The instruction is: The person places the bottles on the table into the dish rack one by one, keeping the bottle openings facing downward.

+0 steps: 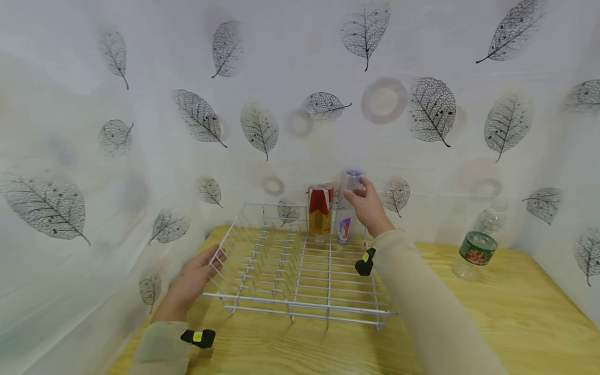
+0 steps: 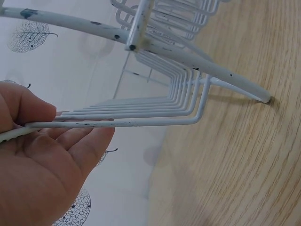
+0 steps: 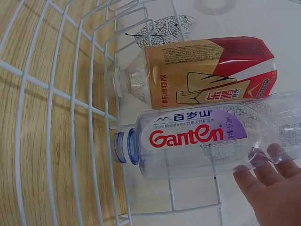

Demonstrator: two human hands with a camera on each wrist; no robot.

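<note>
A white wire dish rack stands on the table. My left hand grips its left side; in the left wrist view the thumb lies over the wires and the fingers pass beneath. Toward the rack's back right, my right hand holds a clear Ganten water bottle near its base. That bottle is upside down, its blue-tinted neck at the rack's wires. Close beside it, to the left in the head view, a red and gold labelled bottle also stands neck down in the rack.
A clear bottle with a green label stands upright on the wooden table, right of the rack. A pale curtain with leaf prints hangs behind and along the left side. Rows of upright wire prongs run through the rack's left half.
</note>
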